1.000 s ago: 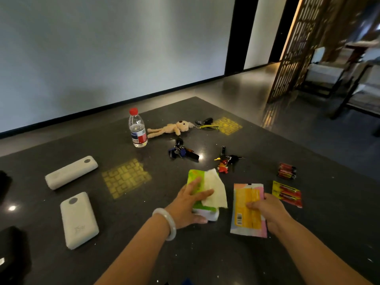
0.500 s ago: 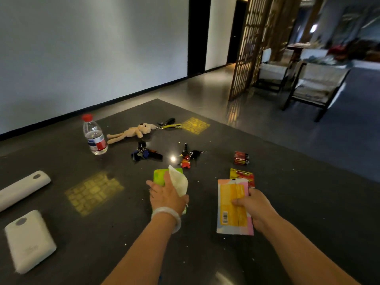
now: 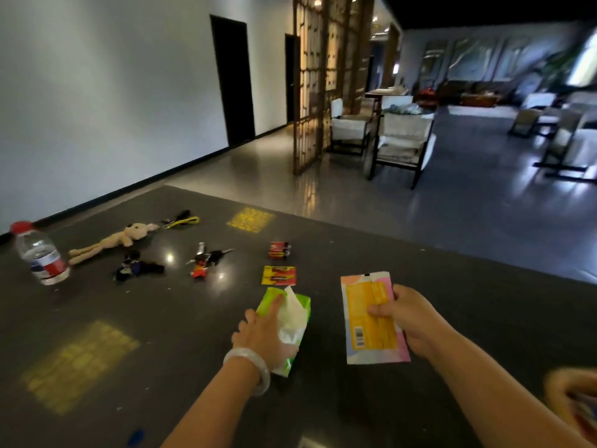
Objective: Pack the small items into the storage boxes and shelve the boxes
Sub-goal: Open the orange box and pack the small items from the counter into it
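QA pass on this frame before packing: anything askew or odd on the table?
One thing: the green tissue pack under the left hand has a white tissue pulled loose and sticking out of its opening. The right hand holds the yellow and pink packet flat. Nothing spilled.

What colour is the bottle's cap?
Red, on the bottle at the table's left; head view.
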